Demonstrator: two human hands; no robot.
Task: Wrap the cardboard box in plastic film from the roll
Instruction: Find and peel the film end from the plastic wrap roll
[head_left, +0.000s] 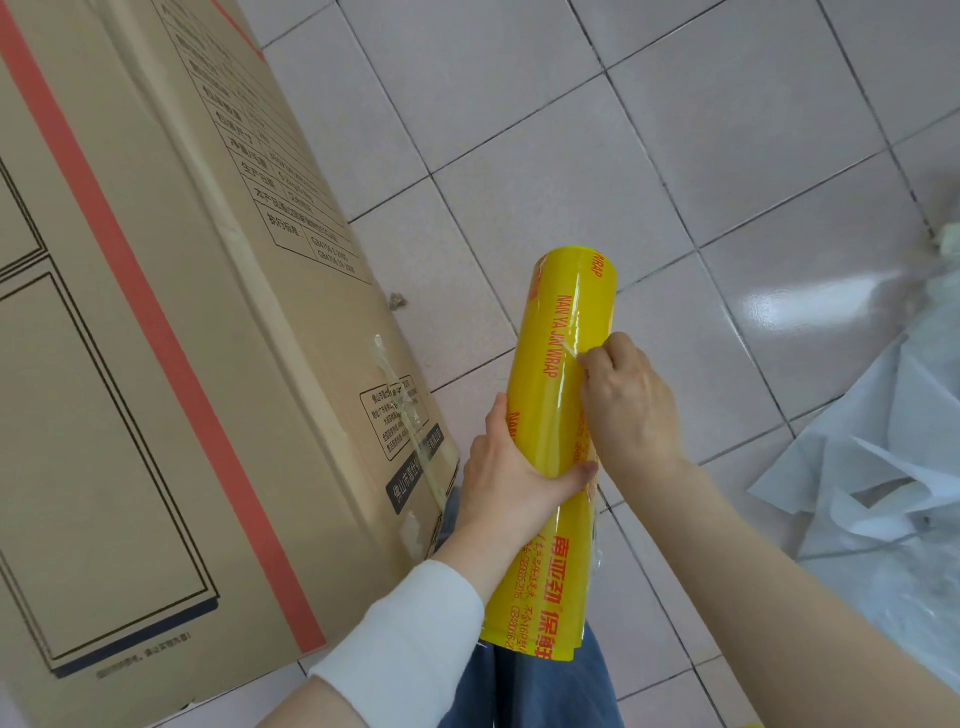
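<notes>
One roll of plastic film (563, 415) sits just past the frame's centre toward 5 o'clock, held in the air over the tiled floor (727, 156), with its far end pointing to 12 o'clock and its near end down by the blue jeans (545, 691). It is a long glossy yellow cylinder printed with red lettering, Latin capitals on the far half and Chinese characters on the near half. The cardboard box (156, 364) fills the frame from 7 to 11 o'clock. It is plain brown with a red stripe, black outlined panels, a printed table of text and strips of clear tape along its near corner, and it lies just beside the roll without touching it.

The box runs off the left, top and bottom edges, so its full shape cannot be seen. Its print is too blurred to read. Crumpled white sheets (883, 493) at 3 to 4 o'clock are cut off by the right edge.

The left hand (511, 478), coming from a white sleeve (405, 639), wraps the roll's middle from the 9 o'clock side, thumb laid across the front. The right hand (628, 400) comes in from 4 o'clock, fingers curled tight, fingertips pinching a small raised flap of clear film on the roll's surface.
</notes>
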